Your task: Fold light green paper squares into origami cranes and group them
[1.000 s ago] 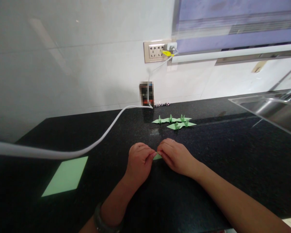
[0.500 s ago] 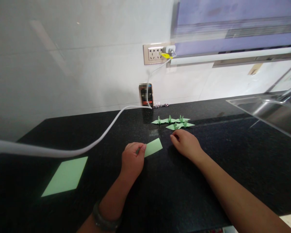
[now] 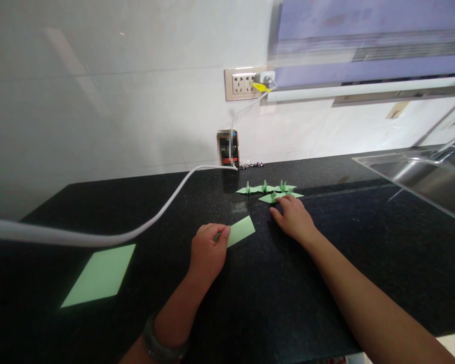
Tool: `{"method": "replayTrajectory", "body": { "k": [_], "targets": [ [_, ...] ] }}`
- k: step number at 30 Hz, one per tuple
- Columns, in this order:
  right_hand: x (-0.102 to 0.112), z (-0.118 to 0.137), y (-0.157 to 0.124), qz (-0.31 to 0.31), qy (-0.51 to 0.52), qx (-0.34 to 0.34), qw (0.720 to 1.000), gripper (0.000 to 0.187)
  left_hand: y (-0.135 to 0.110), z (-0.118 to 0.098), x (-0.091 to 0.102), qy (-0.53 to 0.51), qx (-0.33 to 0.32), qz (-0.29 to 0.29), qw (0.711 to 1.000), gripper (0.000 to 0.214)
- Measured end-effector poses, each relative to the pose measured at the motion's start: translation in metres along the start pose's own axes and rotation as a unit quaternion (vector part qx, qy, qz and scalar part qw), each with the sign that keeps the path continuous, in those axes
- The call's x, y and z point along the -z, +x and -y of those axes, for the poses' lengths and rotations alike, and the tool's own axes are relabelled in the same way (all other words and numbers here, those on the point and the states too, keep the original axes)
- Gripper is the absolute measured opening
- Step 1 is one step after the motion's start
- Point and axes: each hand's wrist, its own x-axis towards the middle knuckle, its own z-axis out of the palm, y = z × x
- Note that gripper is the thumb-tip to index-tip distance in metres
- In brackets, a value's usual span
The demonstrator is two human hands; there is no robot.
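Note:
My left hand pinches a folded piece of light green paper between thumb and fingers; its free end points to the right, just above the dark counter. Thumb and fingers of my right hand are apart with nothing visible between them. Its fingertips are at the front row of green paper cranes and partly hide it; whether they touch is not clear. Just behind stands another row of green paper cranes. A flat green paper sheet lies on the counter to the left.
A phone leans against the wall with a white cable sweeping leftward across the view. Above it, a charger sits in the wall socket. A small beaded string lies beside the phone. A metal sink is at right.
My right hand has shifted slightly right and its fingers have opened and reached forward to the front cranes. My left hand still pinches the folded paper, nearly unmoved.

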Motion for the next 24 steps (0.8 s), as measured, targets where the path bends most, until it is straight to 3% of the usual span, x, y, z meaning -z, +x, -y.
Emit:
{"method": "replayTrajectory", "body": {
  "k": [9, 24],
  "targets": [
    [-0.01, -0.001, 0.005, -0.02, 0.026, 0.031, 0.999, 0.045, 0.0, -0.001, -0.001, 0.0, -0.003, -0.005, 1.0, 0.02],
    [-0.022, -0.003, 0.007, -0.013, -0.015, 0.033, 0.999, 0.043, 0.0, -0.001, -0.001, -0.004, 0.005, 0.005, 1.0, 0.022]
  ]
}}
